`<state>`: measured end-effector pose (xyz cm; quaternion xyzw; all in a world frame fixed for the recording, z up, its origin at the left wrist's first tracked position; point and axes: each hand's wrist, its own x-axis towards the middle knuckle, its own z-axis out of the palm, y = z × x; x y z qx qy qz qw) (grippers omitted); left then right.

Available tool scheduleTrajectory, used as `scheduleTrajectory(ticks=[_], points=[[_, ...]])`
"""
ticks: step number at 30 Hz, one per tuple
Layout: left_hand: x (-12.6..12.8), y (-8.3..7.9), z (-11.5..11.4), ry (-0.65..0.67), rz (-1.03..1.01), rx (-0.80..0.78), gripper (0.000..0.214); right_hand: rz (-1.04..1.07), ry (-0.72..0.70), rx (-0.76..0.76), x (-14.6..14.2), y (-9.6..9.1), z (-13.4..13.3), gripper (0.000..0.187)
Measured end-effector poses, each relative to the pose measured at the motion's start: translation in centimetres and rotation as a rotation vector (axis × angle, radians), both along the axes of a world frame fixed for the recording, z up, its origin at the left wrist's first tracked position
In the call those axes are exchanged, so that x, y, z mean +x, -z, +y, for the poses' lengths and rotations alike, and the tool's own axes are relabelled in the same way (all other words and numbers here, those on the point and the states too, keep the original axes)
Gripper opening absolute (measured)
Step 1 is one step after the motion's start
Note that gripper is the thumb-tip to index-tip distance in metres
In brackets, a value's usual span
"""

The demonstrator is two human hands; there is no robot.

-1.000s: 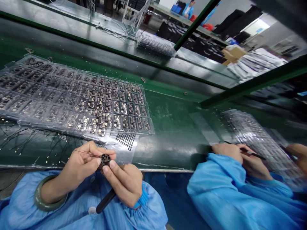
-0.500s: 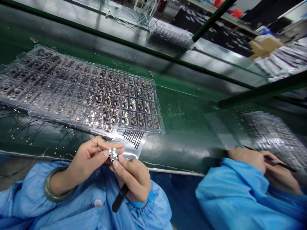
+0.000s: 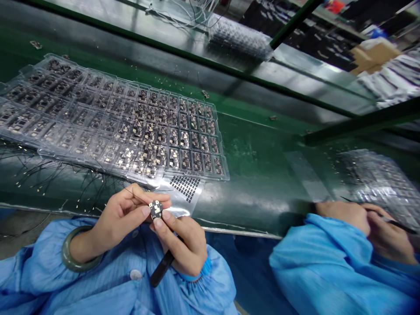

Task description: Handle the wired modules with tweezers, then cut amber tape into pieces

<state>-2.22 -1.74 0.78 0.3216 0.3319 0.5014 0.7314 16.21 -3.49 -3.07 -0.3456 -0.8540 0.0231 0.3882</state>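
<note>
My left hand [image 3: 123,216] pinches a small black circuit board [image 3: 155,209] between thumb and fingers, with a thin black wire running from it over the fingers. My right hand [image 3: 179,243] also grips the board at its lower right edge with thumb and forefinger. A black tool handle [image 3: 162,267] sticks out below my right palm. Both hands hover at the near edge of the green bench [image 3: 256,183], just in front of a clear plastic tray [image 3: 114,122] filled with several rows of similar small boards.
A clear sheet with a grid of tiny black squares [image 3: 185,187] lies beside the tray. Thin black wires [image 3: 42,179] are scattered at the left. A co-worker's blue sleeve [image 3: 315,267] and hands, holding a thin tool, are at the right over another tray [image 3: 377,183].
The camera tilted down and left, so the tray and bench sit a little higher and rightwards. The board turned in my fingers, showing a lighter face. Both hands keep their grip.
</note>
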Motion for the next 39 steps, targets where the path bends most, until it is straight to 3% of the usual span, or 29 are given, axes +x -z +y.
scheduleTrajectory(ticks=[3,10,15,21,26,31,35,39], points=[[0.0,0.0,0.0,-0.010,0.015,0.009,0.004,0.139,0.015,0.095,-0.5,-1.0,0.6,0.047],[0.1,-0.4,0.4,-0.064,0.040,0.023,0.010,0.052,0.027,0.090,-0.7,-2.1,0.6,0.029],[-0.5,-0.7,0.2,-0.022,-0.012,0.027,0.010,0.020,-0.010,0.025,0.1,-4.8,0.9,0.024],[-1.4,-0.7,0.2,-0.085,0.032,0.062,0.022,0.243,0.308,0.185,-1.9,-7.9,6.2,0.050],[-2.3,-0.5,-0.3,-0.205,0.104,0.042,0.017,-0.082,0.133,0.197,-6.3,-6.9,10.8,0.031],[-3.6,0.0,-0.8,-0.231,0.257,0.024,0.019,-0.371,0.141,0.009,-8.2,-5.7,11.3,0.013],[-3.8,0.2,-0.7,-0.205,0.327,0.043,0.019,-0.422,0.147,-0.054,-8.2,-5.7,10.7,0.017],[-3.5,0.0,-0.5,-0.247,0.376,0.123,0.014,-0.469,0.104,-0.107,-7.8,-6.5,10.0,0.035]])
